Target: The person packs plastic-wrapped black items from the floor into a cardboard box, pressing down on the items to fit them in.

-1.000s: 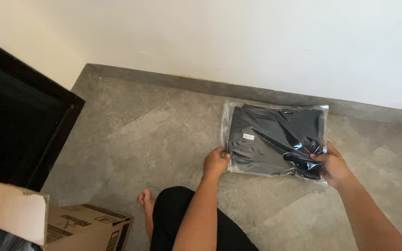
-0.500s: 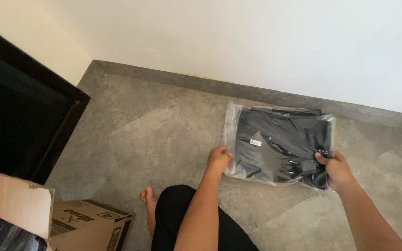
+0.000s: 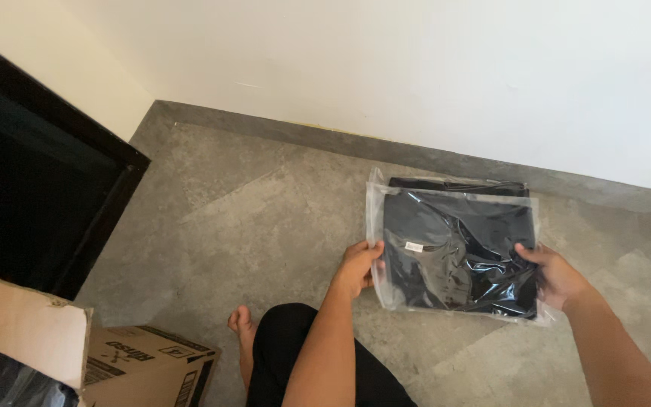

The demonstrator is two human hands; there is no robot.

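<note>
Gleaming clear plastic bag (image 3: 453, 252) wraps folded black clothing; left hand (image 3: 357, 267) pinches its nine o'clock edge, right hand (image 3: 555, 275) grips three o'clock

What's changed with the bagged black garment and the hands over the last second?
The bagged black garment sits slightly lower and more squared in view. The left hand and right hand hold its side edges as before; nothing was let go. The cardboard box stays put.

Clear plastic bag (image 3: 457, 252) with folded black garment lies flat on grey floor (image 3: 265, 218), near wall base. Left hand (image 3: 357, 267) grips bag's left edge; right hand (image 3: 555, 275) grips right edge. Open cardboard box (image 3: 141, 365) well left of bag.
</note>
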